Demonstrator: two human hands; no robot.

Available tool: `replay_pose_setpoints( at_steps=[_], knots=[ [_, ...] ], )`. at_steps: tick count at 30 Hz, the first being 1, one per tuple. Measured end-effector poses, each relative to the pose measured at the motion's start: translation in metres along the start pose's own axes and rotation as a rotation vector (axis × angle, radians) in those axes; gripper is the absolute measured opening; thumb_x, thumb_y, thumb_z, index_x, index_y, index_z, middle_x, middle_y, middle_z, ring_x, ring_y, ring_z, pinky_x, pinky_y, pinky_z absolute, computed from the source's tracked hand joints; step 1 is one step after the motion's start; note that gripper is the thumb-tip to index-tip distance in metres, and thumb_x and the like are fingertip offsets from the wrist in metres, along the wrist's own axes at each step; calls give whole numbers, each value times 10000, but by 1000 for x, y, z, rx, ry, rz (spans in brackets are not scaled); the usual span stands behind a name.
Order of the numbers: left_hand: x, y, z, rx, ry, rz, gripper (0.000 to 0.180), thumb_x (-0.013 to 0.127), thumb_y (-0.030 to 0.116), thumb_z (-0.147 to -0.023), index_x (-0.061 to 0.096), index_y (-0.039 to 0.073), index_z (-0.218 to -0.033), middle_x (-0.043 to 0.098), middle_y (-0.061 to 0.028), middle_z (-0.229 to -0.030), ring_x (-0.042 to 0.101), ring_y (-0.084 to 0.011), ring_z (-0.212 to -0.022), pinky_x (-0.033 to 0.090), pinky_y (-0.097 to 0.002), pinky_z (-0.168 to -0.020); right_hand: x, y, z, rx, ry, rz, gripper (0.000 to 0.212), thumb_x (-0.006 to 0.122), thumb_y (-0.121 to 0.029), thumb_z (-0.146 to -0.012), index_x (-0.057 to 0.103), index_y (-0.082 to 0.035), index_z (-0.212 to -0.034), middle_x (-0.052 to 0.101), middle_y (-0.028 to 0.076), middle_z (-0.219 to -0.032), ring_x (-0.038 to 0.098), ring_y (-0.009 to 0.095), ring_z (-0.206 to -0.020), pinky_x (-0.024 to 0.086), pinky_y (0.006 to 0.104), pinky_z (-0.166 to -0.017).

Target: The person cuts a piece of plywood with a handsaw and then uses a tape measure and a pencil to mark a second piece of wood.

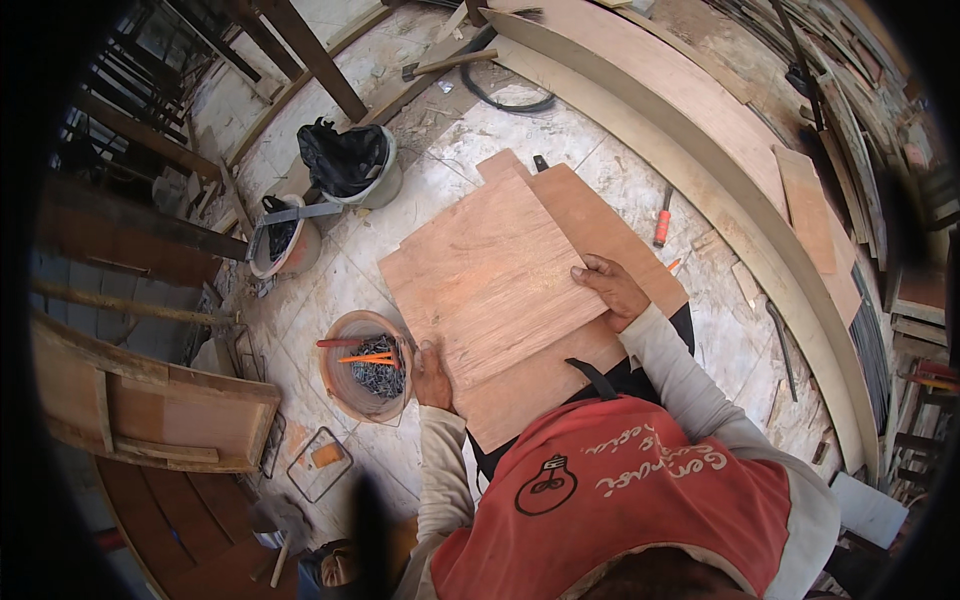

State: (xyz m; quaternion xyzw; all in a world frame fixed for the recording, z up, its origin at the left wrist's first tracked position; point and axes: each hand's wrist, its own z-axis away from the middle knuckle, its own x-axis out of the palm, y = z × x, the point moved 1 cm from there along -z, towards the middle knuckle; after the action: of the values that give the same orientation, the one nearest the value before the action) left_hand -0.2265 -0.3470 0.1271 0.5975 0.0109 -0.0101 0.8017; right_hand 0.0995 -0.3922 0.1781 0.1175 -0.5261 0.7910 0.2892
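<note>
A square plywood sheet (490, 265) lies tilted across my lap, over other plywood pieces (610, 225) that stick out beyond its edges. My left hand (432, 378) grips its left edge near the lower corner. At the right edge, my right hand (612, 288) holds the sheet with the fingers on top. Close to my left hand stands a round bucket (330, 385) with many nails (382, 380) in it. Orange-handled pliers (370, 358) and a red-handled tool (340, 343) rest in that bucket. The undersides of the plywood pieces are hidden.
Right of the plywood lies a red-handled tool (662, 228). A long pale board (690, 160) curves along the right. Two more buckets (375, 185) with black plastic stand at the far left. Beyond are a hammer (450, 65) and coiled black wire (510, 105). A wooden panel (160, 410) stands left.
</note>
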Motion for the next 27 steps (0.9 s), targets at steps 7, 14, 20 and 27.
replay_pose_setpoints(
  at_steps=[7, 14, 20, 27],
  knots=[
    [-6, -22, -8, 36, 23, 84, 499, 530, 337, -1009, 547, -96, -1256, 605, -127, -1200, 548, -203, -1070, 422, -321, -959, -7, -154, 75, -535, 192, 483, 353, 682, -199, -920, 637, 40, -1176, 677, 50, -1062, 615, 140, -970, 473, 304, -863],
    [-1, -4, -4, 36, 1, -36, 435, 523, 263, -994, 560, -86, -1250, 614, -126, -1205, 558, -205, -1075, 424, -322, -960, -33, -215, 108, -674, 425, 1495, 410, 659, -299, -901, 631, 28, -1146, 653, 249, -940, 639, 375, -864, 488, 391, -774],
    [8, 8, -3, 70, -126, 186, 439, 538, 206, -983, 510, -80, -1316, 606, -136, -1242, 553, -206, -1114, 419, -327, -987, -111, -163, 69, -481, 333, 1567, 404, 667, -286, -878, 645, 27, -1133, 665, 264, -963, 638, 427, -890, 498, 436, -785],
    [-21, -31, -18, 87, -121, 54, 486, 563, 182, -974, 455, -68, -1376, 554, -147, -1325, 543, -230, -1163, 418, -347, -1011, -179, -152, 133, -594, 797, 1193, 414, 654, -299, -909, 651, 28, -1163, 699, 176, -922, 641, 207, -867, 491, 354, -809]
  ],
)
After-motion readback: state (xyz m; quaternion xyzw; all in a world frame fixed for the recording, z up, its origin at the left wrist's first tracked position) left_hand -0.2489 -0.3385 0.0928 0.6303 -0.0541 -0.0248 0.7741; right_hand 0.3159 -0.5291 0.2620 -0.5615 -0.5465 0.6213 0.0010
